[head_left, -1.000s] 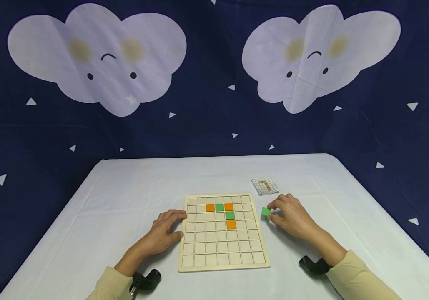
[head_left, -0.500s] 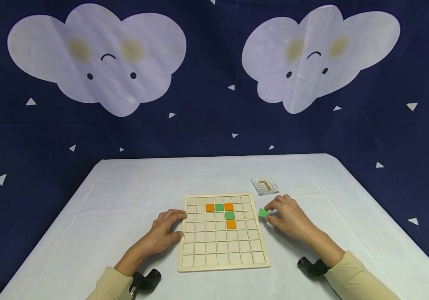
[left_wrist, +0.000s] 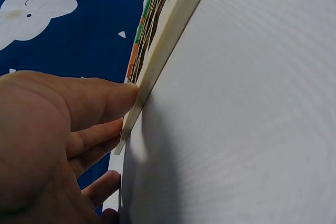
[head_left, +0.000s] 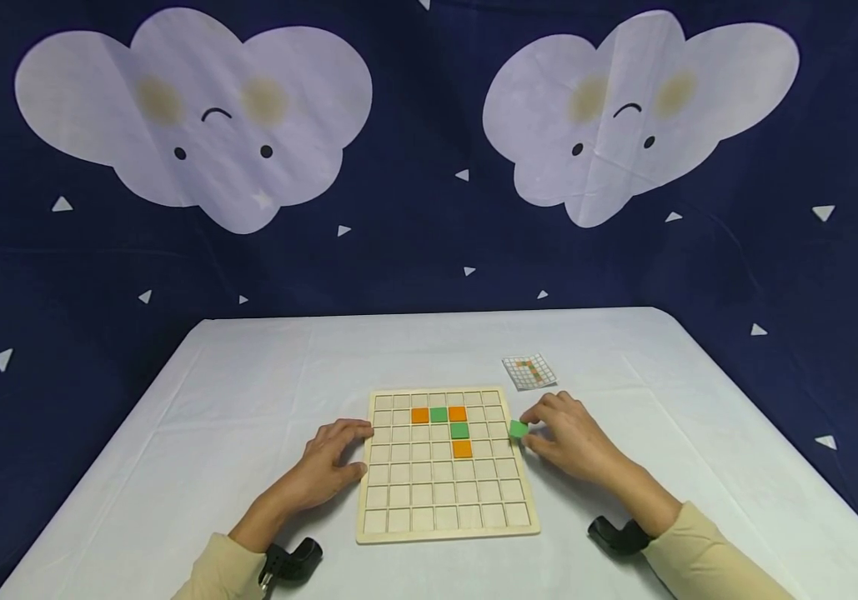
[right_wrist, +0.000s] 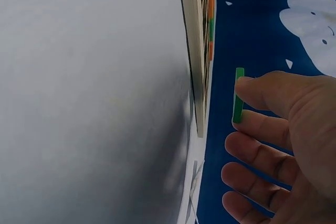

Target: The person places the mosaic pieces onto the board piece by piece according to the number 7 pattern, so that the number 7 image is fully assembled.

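Observation:
In the head view a wooden grid board [head_left: 444, 496] lies flat on the table with orange and green square tiles set in some cells. My right hand [head_left: 574, 437] pinches a green square tile [head_left: 517, 429] between thumb and index finger, raised over the board's right edge. The right wrist view shows this green tile [right_wrist: 239, 95] edge-on, its other fingers spread below. At the opposite side, my left hand [head_left: 327, 467] rests its thumb and fingertips against the board's left edge. Close up in the left wrist view, the left thumb [left_wrist: 105, 100] touches the board's side [left_wrist: 168, 35].
A small paper card [head_left: 529, 372] printed with a grid and coloured squares lies behind the board, to the right. White cloth covers the table [head_left: 263, 375]. Behind it hangs a dark blue cloth [head_left: 413, 275] with cloud prints. Black wrist mounts [head_left: 297, 560] sit under both forearms.
My right hand has moved left with the green tile, from beside the board to over its right edge. The left hand and the board have stayed in place.

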`<action>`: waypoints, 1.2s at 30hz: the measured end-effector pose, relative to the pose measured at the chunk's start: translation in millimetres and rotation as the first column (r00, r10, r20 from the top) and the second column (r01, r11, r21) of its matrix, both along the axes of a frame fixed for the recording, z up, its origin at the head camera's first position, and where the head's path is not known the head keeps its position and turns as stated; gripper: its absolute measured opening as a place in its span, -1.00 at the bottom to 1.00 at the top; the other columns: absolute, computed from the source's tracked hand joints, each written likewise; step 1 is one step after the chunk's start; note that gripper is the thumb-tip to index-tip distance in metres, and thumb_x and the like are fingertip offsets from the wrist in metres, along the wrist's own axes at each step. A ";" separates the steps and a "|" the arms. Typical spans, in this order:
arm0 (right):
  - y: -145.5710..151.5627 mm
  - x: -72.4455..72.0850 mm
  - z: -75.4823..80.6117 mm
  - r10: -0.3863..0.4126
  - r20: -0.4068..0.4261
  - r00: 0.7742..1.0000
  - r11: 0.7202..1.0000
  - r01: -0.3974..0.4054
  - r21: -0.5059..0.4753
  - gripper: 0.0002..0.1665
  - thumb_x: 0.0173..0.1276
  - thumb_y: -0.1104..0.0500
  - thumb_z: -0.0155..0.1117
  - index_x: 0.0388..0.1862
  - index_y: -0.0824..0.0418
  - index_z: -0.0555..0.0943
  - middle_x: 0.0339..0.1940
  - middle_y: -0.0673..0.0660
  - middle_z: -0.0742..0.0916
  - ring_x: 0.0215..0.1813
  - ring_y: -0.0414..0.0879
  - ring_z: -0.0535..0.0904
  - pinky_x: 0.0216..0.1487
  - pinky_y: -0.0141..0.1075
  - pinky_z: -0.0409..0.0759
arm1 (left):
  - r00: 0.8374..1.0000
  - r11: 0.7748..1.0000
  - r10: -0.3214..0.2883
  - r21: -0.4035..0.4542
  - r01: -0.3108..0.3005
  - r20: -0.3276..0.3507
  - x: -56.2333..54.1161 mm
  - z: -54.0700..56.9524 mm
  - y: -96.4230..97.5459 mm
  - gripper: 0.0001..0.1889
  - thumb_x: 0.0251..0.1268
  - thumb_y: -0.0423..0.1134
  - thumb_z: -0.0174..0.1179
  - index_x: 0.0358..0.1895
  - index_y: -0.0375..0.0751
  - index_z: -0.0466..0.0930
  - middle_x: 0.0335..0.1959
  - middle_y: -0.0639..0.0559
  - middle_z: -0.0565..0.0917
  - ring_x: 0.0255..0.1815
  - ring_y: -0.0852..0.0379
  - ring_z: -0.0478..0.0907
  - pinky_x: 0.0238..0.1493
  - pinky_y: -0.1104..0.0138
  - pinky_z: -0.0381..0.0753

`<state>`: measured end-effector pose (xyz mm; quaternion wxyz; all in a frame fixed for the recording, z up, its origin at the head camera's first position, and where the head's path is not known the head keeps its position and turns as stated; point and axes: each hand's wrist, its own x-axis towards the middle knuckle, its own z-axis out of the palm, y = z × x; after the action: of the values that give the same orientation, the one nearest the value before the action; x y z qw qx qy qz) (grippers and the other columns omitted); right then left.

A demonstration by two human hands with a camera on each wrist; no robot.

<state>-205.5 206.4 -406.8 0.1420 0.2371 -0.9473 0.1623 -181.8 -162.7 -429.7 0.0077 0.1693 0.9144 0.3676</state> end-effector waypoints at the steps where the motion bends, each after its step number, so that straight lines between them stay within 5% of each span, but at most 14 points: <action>1: -0.5 0.1 0.0 -0.002 0.003 1.000 1.000 0.002 0.000 -0.73 0.05 0.08 0.43 -0.24 0.11 0.68 -0.29 -0.06 0.64 -0.19 -0.18 0.42 -0.12 -0.22 0.36 | 1.000 1.000 0.001 0.001 -0.001 0.001 0.0 0.0 0.1 -0.57 0.12 -0.34 0.24 0.12 -0.11 0.50 0.26 0.04 0.44 0.33 -0.10 0.21 0.19 -0.09 0.07; 36: -17.1 4.2 0.5 0.014 0.044 0.999 1.000 -0.015 0.023 -0.71 0.06 0.06 0.41 -0.20 0.07 0.68 -0.27 -0.09 0.64 -0.22 -0.22 0.37 -0.17 -0.28 0.35 | 1.000 1.000 0.002 0.004 -0.002 0.015 -0.2 0.7 0.1 -0.57 0.12 -0.34 0.24 0.13 -0.12 0.50 0.26 0.04 0.44 0.35 -0.12 0.19 0.23 -0.12 0.04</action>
<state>-201.3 189.3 -406.4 0.1174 0.2421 -0.9502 0.1575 -182.0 -162.7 -429.0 0.0138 0.1656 0.9138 0.3706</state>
